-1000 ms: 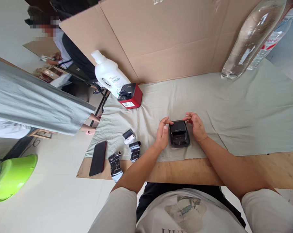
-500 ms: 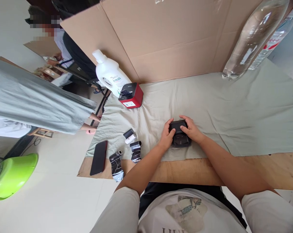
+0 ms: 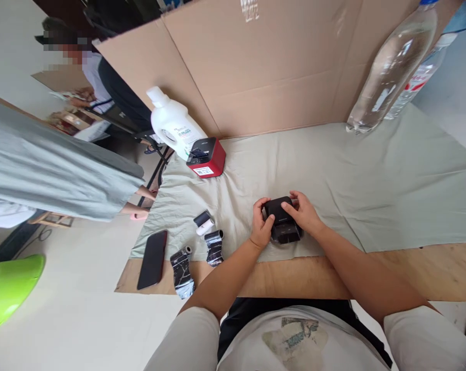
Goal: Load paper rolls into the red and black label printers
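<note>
We hold a small black printer (image 3: 282, 226), a boxy, matte plastic block, at centre frame on the wrinkled green cloth (image 3: 372, 175); its long axis runs toward the lower right. Our left hand (image 3: 261, 229) clasps its left side, and our right hand (image 3: 302, 214) lies over its top. A glossy red printer (image 3: 206, 157) sits upper left.

Both bare forearms reach forward and converge. The left hand (image 3: 261, 230) curls inward, thumb up, fingers wrapped in a grasp. The right hand (image 3: 303, 215) lies palm down, fingers bent and pressing leftward.
</note>
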Available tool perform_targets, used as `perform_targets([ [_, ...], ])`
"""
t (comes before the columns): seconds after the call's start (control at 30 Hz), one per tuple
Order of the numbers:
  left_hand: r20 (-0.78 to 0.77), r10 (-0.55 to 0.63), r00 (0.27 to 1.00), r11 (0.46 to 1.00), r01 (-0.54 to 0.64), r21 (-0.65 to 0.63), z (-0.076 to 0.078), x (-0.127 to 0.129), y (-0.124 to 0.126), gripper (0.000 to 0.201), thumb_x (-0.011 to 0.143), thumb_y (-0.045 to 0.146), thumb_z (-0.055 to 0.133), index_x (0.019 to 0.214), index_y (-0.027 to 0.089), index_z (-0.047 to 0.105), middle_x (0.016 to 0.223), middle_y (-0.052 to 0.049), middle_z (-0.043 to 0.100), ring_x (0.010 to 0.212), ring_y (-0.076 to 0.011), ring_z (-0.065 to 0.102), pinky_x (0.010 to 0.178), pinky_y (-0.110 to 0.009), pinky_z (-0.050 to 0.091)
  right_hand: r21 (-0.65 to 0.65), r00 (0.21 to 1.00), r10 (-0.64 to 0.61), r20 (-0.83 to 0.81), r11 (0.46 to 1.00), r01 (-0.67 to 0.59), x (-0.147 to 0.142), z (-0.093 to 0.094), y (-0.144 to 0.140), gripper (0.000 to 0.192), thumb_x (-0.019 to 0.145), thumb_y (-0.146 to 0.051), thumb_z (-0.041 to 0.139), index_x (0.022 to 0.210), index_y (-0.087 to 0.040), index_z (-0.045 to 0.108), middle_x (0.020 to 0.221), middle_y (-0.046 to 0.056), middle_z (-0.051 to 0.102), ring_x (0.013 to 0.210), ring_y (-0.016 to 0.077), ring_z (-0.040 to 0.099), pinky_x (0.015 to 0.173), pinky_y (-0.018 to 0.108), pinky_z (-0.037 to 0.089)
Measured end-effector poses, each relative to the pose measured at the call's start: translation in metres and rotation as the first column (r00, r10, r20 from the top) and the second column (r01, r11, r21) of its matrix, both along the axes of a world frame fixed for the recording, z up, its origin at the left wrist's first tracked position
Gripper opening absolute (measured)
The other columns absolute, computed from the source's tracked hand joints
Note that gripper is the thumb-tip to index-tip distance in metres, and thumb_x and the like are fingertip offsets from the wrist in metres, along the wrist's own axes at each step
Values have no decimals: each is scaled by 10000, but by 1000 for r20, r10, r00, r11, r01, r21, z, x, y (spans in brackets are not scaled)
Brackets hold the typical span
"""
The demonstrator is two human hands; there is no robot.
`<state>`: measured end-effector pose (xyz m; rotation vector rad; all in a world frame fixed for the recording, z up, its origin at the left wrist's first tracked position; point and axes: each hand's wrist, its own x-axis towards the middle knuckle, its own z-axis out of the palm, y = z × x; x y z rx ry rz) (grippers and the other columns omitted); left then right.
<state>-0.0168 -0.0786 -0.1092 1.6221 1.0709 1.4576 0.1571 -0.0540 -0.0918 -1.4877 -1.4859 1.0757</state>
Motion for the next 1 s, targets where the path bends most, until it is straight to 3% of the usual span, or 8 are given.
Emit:
perform_targets([
  [0.1, -68, 1, 998, 986, 11, 165, 4, -1, -6, 422, 940, 452, 508, 1277, 200, 478, 1183, -116, 535, 1147, -251, 540, 1036, -456, 446, -144, 994, 99, 37, 985, -92, -4, 13, -10, 724, 720, -611, 736, 1287, -202, 550, 1159, 134, 674, 1061, 294, 651, 973, 488, 503],
  [0.2, -84, 11, 996, 983, 5, 186, 4, -2, -8, 397, 982, 442, 420, 1292, 200, 474, 1179, -119, 540, 1121, -241, 548, 998, -444, 466, -213, 983, 168, -79, 960, -182, -2, 25, -11, 694, 632, -551, 830, 1176, -185, 600, 1131, 123, 693, 1056, 293, 655, 963, 467, 516],
  [0.3, -154, 71, 986, 994, -58, 89, 1, -2, -5, 424, 1021, 427, 301, 1342, 194, 450, 1266, -145, 538, 1183, -242, 539, 1025, -459, 451, -225, 945, 58, -322, 965, -136, 17, 33, 11, 576, 645, -471, 846, 1095, -184, 629, 1079, 100, 717, 991, 249, 684, 924, 404, 551],
  [0.4, -435, -25, 900, 999, 33, 12, 2, 2, -1, 442, 992, 437, 400, 1350, 192, 482, 1347, -156, 545, 1305, -272, 489, 1106, -501, 388, -310, 884, -183, -430, 950, 46, 61, 42, 57, 351, 761, -385, 778, 1012, -169, 663, 975, 96, 741, 870, 218, 712, 840, 374, 588],
  [0.47, -631, -140, 763, 989, 141, -48, 6, 6, 0, 425, 940, 414, 512, 1309, 207, 548, 1393, -138, 548, 1389, -297, 424, 1172, -540, 300, -351, 851, -424, -311, 883, 312, 101, 50, 92, 240, 814, -324, 739, 966, -151, 674, 897, 97, 742, 777, 204, 710, 751, 355, 604],
  [0.57, -758, -202, 621, 977, 182, -112, 14, 12, -1, 372, 893, 335, 566, 1249, 236, 612, 1422, -108, 552, 1430, -302, 389, 1203, -568, 233, -318, 802, -569, -184, 806, 499, 161, 62, 134, 260, 899, -294, 649, 1064, -93, 641, 930, 131, 723, 726, 182, 676, 677, 348, 587],
  [0.77, -765, -202, 612, 978, 165, -126, 20, 14, -2, 364, 870, 272, 569, 1229, 253, 627, 1408, -96, 575, 1414, -302, 415, 1176, -577, 274, -153, 716, -695, 65, 702, 696, 238, 70, 165, 504, 886, -336, 663, 1200, 48, 572, 1130, 254, 647, 851, 142, 612, 721, 313, 460],
  [1.0, -743, -222, 631, 975, 165, -151, 25, 14, 0, 356, 864, 261, 582, 1215, 262, 636, 1405, -91, 575, 1414, -300, 416, 1172, -572, 277, -41, 667, -654, 357, 702, 711, 244, 71, 157, 535, 870, -314, 642, 1211, 92, 570, 1204, 342, 590, 1075, 228, 586, 819, 376, 375],
])
